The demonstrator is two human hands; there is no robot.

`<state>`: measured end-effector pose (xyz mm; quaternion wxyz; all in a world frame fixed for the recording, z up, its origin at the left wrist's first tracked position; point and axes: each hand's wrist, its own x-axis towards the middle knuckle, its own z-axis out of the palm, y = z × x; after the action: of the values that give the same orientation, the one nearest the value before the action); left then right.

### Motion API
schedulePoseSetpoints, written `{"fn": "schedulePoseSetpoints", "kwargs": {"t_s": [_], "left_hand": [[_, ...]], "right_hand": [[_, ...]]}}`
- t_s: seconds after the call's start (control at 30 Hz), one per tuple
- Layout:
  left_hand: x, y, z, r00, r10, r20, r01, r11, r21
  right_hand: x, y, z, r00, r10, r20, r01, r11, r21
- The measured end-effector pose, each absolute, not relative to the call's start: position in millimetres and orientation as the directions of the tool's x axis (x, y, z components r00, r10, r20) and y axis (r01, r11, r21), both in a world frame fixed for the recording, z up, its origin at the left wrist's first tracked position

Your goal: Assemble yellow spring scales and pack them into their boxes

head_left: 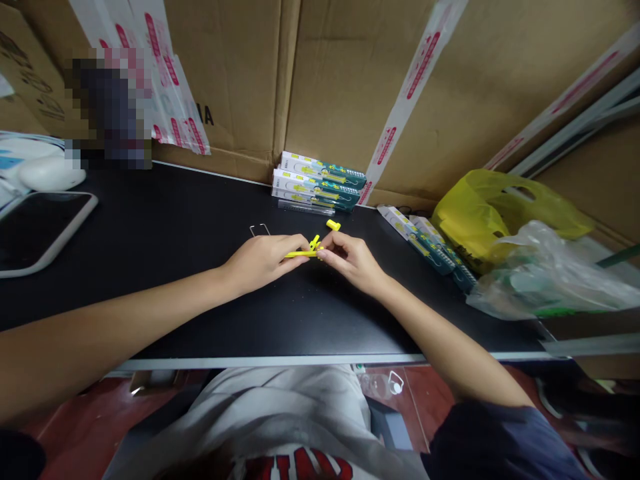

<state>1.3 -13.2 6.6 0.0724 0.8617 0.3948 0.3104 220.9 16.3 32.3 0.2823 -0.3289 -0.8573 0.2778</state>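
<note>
Between my two hands, just above the black table, is a thin yellow plastic piece [300, 254] with a small upright part near its right end. My left hand [267, 260] pinches its left part between thumb and fingers. At its right end the thumb and fingertips of my right hand [353, 257] close on it; the exact grip is partly hidden. A loose yellow plastic part [333, 225] lies just beyond my right fingers. Behind my left hand a bent metal wire [260, 228] shows its two ends.
Printed boxes [317, 187] are stacked at the table's back, with a clear plastic case [306, 207] before them. More boxes [425, 240] lie right, beside a yellow bag [475, 213] and a clear plastic bag [545, 273]. A phone [43, 230] lies left. Cardboard [350, 80] stands behind.
</note>
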Motion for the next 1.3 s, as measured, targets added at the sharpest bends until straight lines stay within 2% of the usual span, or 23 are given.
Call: {"fn": "schedulePoseSetpoints", "kwargs": {"t_s": [0.17, 0.4, 0.63, 0.87, 1.0, 1.13, 1.3], "left_hand": [[0, -12, 8, 0.496, 0.726, 0.477, 0.651, -0.674, 0.35], [2, -15, 10, 0.543, 0.641, 0.542, 0.636, -0.736, 0.234], [7, -21, 9, 0.511, 0.691, 0.512, 0.638, -0.703, 0.313], [8, -22, 10, 0.496, 0.712, 0.497, 0.645, -0.685, 0.339], [7, -20, 8, 0.486, 0.709, 0.511, 0.62, -0.692, 0.37], [7, -19, 10, 0.475, 0.715, 0.513, 0.629, -0.684, 0.371], [3, -15, 18, 0.436, 0.763, 0.478, 0.591, -0.643, 0.487]], "right_hand": [[225, 18, 38, -0.674, 0.673, 0.303, 0.4, 0.678, -0.617], [222, 18, 40, -0.729, 0.602, 0.324, 0.4, 0.76, -0.512], [211, 10, 34, -0.732, 0.61, 0.304, 0.438, 0.763, -0.475], [213, 11, 34, -0.748, 0.59, 0.304, 0.435, 0.781, -0.447], [221, 16, 38, -0.674, 0.646, 0.359, 0.438, 0.74, -0.51], [224, 18, 40, -0.661, 0.668, 0.342, 0.439, 0.714, -0.546], [225, 19, 41, -0.659, 0.671, 0.339, 0.461, 0.717, -0.522]]}}
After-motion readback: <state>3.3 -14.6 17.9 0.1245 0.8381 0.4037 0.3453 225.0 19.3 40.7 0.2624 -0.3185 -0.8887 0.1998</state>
